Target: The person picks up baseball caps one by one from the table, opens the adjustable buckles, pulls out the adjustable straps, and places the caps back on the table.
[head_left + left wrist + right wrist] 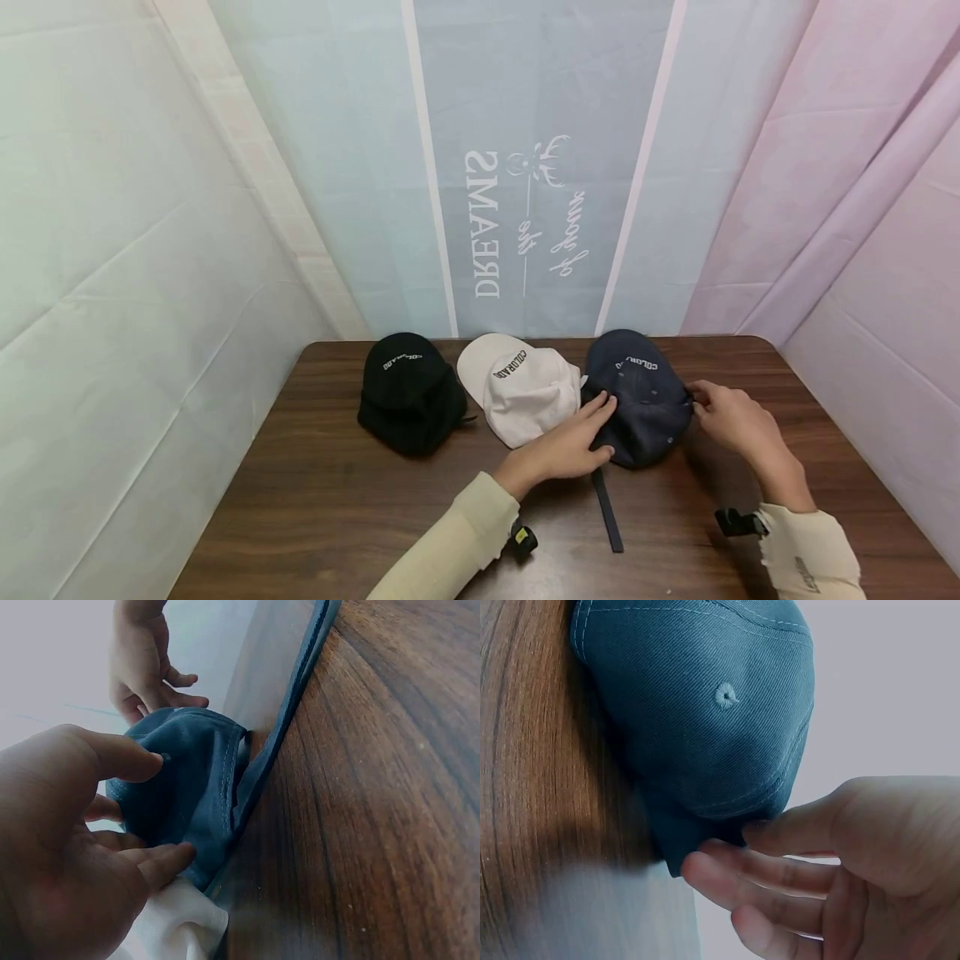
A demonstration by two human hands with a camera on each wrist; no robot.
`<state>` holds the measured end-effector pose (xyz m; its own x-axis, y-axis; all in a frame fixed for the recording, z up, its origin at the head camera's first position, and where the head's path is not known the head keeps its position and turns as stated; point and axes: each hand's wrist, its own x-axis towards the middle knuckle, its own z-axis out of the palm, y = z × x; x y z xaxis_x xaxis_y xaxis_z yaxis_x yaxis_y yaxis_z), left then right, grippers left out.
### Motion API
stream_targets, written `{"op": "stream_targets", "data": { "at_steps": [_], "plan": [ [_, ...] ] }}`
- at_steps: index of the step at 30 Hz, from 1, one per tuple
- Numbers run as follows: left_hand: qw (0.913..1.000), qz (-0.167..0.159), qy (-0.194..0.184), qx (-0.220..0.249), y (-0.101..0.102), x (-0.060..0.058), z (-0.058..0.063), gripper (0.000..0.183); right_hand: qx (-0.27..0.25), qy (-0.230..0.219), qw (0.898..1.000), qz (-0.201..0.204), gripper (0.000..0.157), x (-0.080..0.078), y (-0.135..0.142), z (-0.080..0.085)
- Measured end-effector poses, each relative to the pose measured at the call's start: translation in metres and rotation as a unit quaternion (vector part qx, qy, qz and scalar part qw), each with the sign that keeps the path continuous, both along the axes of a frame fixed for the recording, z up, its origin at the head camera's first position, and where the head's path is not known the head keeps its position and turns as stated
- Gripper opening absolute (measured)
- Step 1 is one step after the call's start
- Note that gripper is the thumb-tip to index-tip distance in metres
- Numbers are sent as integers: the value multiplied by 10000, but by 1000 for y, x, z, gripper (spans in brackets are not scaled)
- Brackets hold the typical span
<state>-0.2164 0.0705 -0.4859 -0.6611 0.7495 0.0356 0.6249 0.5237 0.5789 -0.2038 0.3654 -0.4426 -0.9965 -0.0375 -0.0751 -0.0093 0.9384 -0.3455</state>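
A navy baseball cap (643,417) with COLORADO lettering lies at the right of the row, brim toward the far edge. My left hand (567,443) rests its fingers on the cap's left side, thumb spread toward the crown's near part. On the other side, my right hand (738,419) pinches the cap's edge by the brim between thumb and fingers, as the right wrist view shows on the cap (705,705). A long dark strap (608,512) trails from the cap toward the near side.
A white COLORADO cap (534,392) lies beside the navy one, partly behind my left hand. Farther left sits a black cap (408,396). All lie on a brown wooden table (330,517), with a printed cloth backdrop (360,167) behind.
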Motion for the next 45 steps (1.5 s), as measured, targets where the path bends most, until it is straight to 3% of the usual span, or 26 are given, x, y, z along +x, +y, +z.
{"op": "stream_targets", "data": {
  "at_steps": [6, 12, 18, 24, 30, 36, 40, 45],
  "plan": [
    [9989, -14, 146, 439, -10, 2, 7, 63, 53, 655, 9977, -174, 35, 6, -8, 3],
    [9912, -8, 611, 1171, -31, -2, 20, 37, -276, 1110, 9934, 49, 28, 11, -30, 13],
    [9761, 322, 1190, 1789, -54, -8, 27, 25, -480, 1275, 9897, 434, 23, 14, -64, 24],
    [9663, 723, 1531, 1941, -75, -13, 29, 24, -580, 1581, 9823, 825, 22, 15, -101, 27],
    [9578, 1045, 2060, 1713, -86, -18, 22, 27, -749, 1434, 9809, 1080, 35, 11, -131, 23],
    [9508, 1243, 2222, 1764, -94, -19, 18, 26, -783, 1415, 9821, 969, 49, 2, -150, 16],
    [9433, 1341, 2357, 1916, -99, -20, 17, 25, -751, 1128, 9871, 856, 61, -3, -159, 12],
    [9439, 1434, 2269, 1924, -104, -22, 15, 26, -642, 750, 9926, 713, 75, -8, -167, 5]
  ]
}}
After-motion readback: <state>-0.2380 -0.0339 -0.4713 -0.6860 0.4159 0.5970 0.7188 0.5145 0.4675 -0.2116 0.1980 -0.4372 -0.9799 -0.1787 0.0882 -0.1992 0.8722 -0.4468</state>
